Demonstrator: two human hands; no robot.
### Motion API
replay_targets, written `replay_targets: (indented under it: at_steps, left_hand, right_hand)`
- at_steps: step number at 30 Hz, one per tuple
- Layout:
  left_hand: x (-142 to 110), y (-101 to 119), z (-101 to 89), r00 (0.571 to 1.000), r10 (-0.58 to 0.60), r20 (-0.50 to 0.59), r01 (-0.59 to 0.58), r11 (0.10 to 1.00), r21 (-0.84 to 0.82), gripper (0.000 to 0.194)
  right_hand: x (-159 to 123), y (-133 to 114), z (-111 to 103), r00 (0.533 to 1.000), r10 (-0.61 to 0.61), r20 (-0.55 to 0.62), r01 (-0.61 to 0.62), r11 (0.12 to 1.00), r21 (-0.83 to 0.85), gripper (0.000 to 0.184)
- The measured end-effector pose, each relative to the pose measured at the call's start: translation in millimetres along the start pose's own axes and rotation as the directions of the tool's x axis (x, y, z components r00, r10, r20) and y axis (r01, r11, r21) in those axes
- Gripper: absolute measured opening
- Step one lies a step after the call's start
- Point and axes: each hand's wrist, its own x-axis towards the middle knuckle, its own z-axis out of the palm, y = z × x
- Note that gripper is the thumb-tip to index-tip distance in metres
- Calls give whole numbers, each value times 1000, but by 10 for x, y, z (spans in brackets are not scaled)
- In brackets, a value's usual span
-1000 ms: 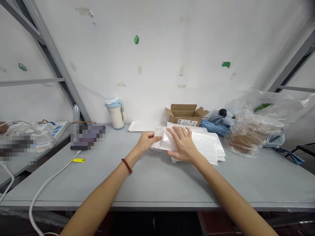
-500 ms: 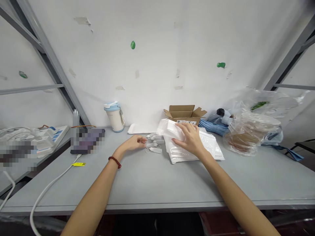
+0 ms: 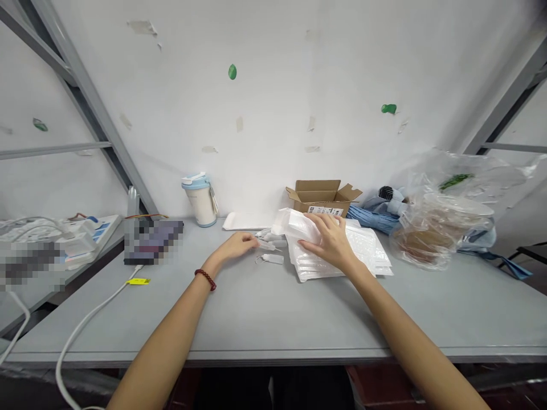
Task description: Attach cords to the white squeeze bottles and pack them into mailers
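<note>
My left hand (image 3: 240,245), with a dark red bead bracelet on the wrist, pinches a small whitish strip (image 3: 267,244) between thumb and fingertips; its exact kind I cannot make out. Just below it on the table lies a similar white piece (image 3: 272,259) with a thin loop at one end. More such pieces (image 3: 265,233) lie behind, partly covered. My right hand (image 3: 329,236) grips a white bubble mailer (image 3: 294,222), thumb on the near side and its mouth end raised toward the left. Under it spreads a stack of flat white mailers (image 3: 316,267).
An open cardboard box (image 3: 320,193) stands behind the mailers. A cream cup with a blue lid (image 3: 200,202) is at the back left, near a phone-like pixelated object (image 3: 154,242) with a white cable (image 3: 92,313). Plastic-wrapped spools (image 3: 444,228) and blue fabric (image 3: 374,219) sit right.
My left hand has closed on one of the small pieces and lifted it slightly. My right hand stays on the mailer. The view has shifted a little.
</note>
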Motion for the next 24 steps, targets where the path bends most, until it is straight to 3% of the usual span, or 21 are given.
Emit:
replay_targets:
  at_steps: [6,13,19,24]
  left_hand:
    - [25,70,-77,954,-17,-299,-61,967,-249,23]
    - [-30,226,228,920,25,-392,-190,902,-388,23]
    - [-89,252,548,918,164,-362,-249,947,-202,25]
    - [-141,232,701,901,256,-350,-235,967,100,28]
  right_hand:
    - [-6,-10,3,1000,-1,6,1,1000,9,60]
    - [-3,-44,-12,999,10,30,-11,1000,16,74]
    - [-6,-47,0,999,-12,36,11,999,45,70]
    - [-8,-37,16,998,-57,31,54,995,86,48]
